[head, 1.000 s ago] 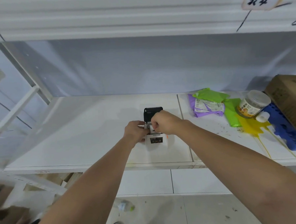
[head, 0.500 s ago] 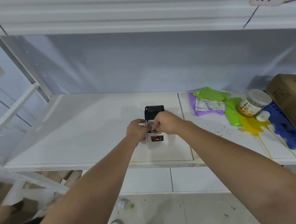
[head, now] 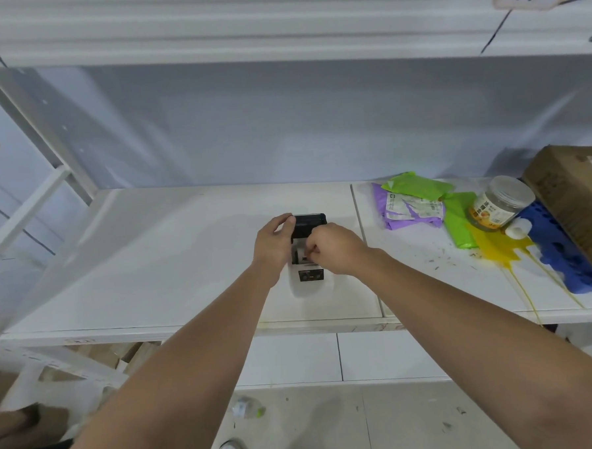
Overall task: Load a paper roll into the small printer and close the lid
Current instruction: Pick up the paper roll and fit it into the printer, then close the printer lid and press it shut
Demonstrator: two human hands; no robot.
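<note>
Nearest me on the white shelf, my right hand is pinched shut over the open bay of the small white printer; what its fingers grip I cannot tell, presumably the paper roll, which should be light and easily crushed. Just beyond, my left hand clasps the raised black lid, stiff plastic best held by its edges. Far right, the clear plastic jar carries an orange label too small to read.
</note>
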